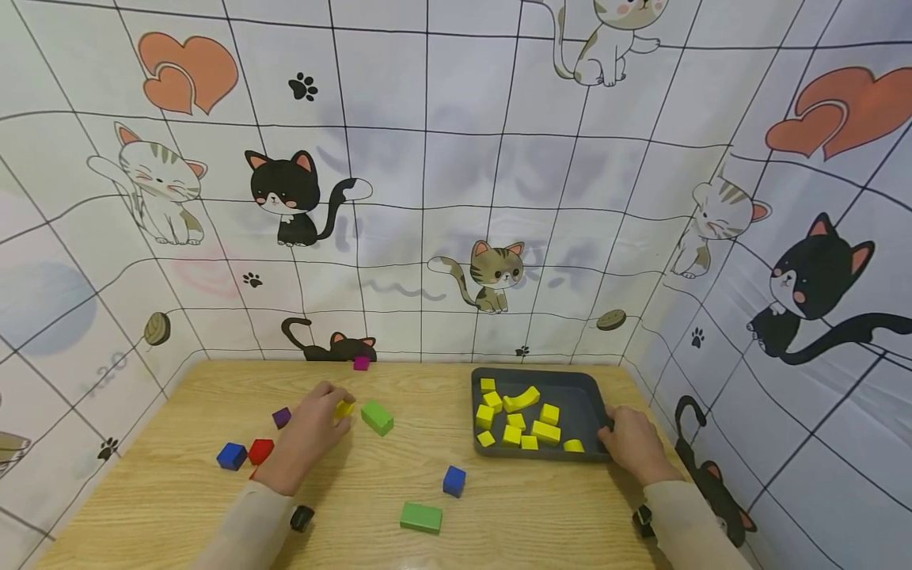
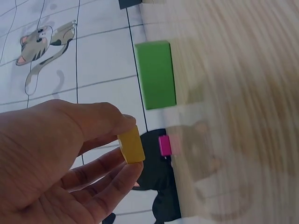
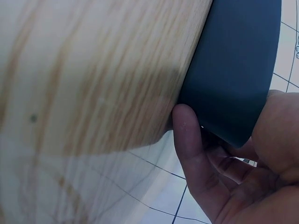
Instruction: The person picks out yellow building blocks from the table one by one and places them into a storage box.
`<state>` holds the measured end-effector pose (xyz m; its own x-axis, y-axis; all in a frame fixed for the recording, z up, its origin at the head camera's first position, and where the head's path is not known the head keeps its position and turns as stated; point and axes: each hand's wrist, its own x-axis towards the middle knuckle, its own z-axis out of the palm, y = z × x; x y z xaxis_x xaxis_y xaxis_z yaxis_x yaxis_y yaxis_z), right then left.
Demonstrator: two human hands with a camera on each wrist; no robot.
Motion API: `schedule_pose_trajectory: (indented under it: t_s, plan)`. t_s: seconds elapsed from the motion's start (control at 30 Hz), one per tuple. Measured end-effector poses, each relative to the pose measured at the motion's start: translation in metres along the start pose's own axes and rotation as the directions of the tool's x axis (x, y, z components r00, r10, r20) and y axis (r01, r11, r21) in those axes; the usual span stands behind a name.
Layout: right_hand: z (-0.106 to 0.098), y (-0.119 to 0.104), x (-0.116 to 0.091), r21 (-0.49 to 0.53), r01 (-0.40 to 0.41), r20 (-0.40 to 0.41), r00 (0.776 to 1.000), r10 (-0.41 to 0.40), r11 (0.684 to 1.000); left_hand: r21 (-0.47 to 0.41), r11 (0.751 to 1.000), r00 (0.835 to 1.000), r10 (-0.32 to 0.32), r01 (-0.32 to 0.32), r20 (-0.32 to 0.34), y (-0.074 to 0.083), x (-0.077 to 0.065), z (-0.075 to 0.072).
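Between its thumb and fingertips, my left hand (image 1: 308, 434) pinches a small yellow block (image 2: 132, 145) over the left part of the table. Just right of that hand lies a green block (image 1: 377, 417); a purple block (image 1: 282, 417) and a red block (image 1: 260, 451) are on its left. My right hand (image 1: 636, 445) grips the right edge of a dark grey tray (image 1: 580, 393), with a finger low against its outer wall in the right wrist view. Several yellow blocks (image 1: 546, 432) and a curved yellow piece (image 1: 522, 400) lie inside the tray.
A blue block (image 1: 454, 481) and a green block (image 1: 421, 517) lie front centre on the wooden table (image 1: 342, 522). Another blue block (image 1: 231, 456) sits far left, and a magenta block (image 1: 362, 363) at the back edge. Cat-print curtains (image 1: 399, 174) enclose the back and sides.
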<state>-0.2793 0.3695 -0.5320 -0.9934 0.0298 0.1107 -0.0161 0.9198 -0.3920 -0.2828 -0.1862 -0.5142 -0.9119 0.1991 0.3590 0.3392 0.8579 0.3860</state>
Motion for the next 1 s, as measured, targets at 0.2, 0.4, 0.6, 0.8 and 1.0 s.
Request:
schedule_pose_trajectory:
  t_s: [0.2, 0.4, 0.6, 0.8, 1.0]
  plan:
    - [0.001, 0.001, 0.001, 0.004, -0.004, 0.003, 1.000, 0.004, 1.000, -0.024, 0.999, 1.000, 0.023, -0.023, 0.001, 0.012, 0.008, 0.008]
    - [0.001, 0.000, 0.001, 0.014, -0.003, -0.002, 1.000, 0.003, 1.000, -0.039, 0.998, 0.999, 0.042, -0.041, 0.013, 0.025, 0.017, 0.017]
    - [0.001, 0.002, 0.001, 0.015, 0.007, -0.009, 1.000, -0.007, 1.000, -0.037, 0.993, 0.993, 0.115, -0.114, 0.016, 0.043, 0.031, 0.031]
    - [0.002, 0.003, 0.001, 0.010, 0.016, -0.009, 1.000, -0.016, 1.000, -0.049, 0.983, 0.984, 0.178, -0.176, 0.025, 0.070, 0.048, 0.044]
    - [0.003, 0.003, 0.002, 0.018, 0.017, -0.010, 1.000, -0.017, 1.000, -0.063, 0.973, 0.974, 0.224, -0.220, 0.046, 0.099, 0.064, 0.057]
